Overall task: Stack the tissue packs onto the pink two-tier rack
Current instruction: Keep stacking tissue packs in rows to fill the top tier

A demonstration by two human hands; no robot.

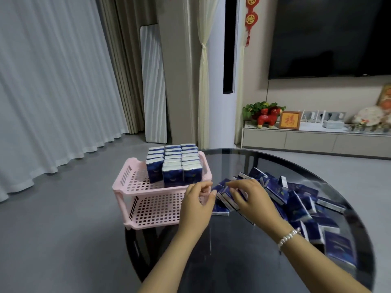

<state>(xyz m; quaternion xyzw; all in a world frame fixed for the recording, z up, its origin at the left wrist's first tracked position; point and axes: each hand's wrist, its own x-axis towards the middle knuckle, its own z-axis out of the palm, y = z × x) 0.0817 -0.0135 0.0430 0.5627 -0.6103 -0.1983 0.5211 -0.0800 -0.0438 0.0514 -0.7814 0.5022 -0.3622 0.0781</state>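
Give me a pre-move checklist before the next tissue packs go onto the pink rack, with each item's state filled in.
1. Free space on the top tier in front of the standing packs: ok.
2. Lower tier holds no packs in its visible part: ok.
3. Rack sits fully on the table: not ok, it overhangs the edge.
4. Loose packs within reach: ok.
5. Right hand firmly holds a pack: cannot tell, blurred.
6. Left hand free: cannot tell.

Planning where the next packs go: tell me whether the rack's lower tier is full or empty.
Empty, as far as visible: the lower tier shows only bare pink grid; the left hand hides its right end.
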